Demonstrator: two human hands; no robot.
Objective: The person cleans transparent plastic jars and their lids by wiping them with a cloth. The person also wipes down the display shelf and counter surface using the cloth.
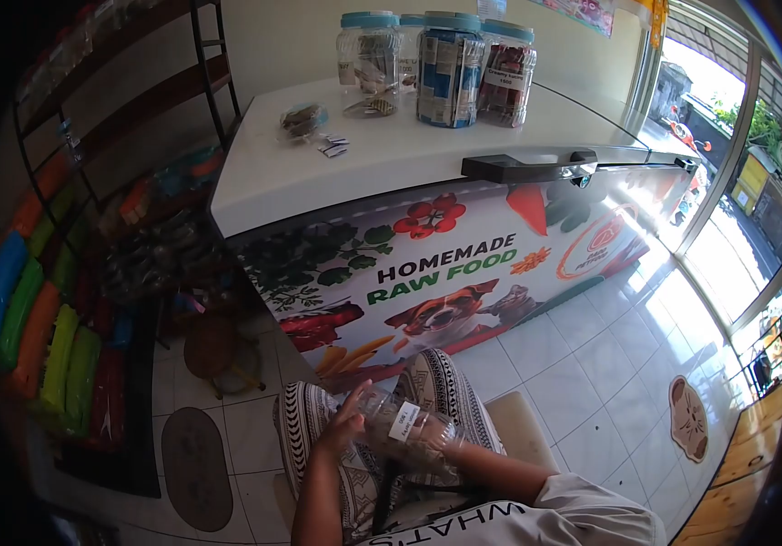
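Observation:
A clear plastic jar [382,402] with a white printed label [404,421] lies tilted across the lap, over black-and-white patterned trousers [445,378]. My left hand [345,426] holds the jar's left end, its fingers against the plastic. From the right my right hand [427,446] reaches to the jar's other end and shows blurrily through the clear wall, seemingly inside the mouth. I cannot make out its fingers or anything they may hold.
Ahead stands a white chest freezer [272,136] with a black handle [527,167]. On it are several lidded jars [450,77], a clear packet [303,120] and small sachets [333,146]. A wooden stool [213,350] and colourful packs [54,355] are left; a glass door [727,182] is right.

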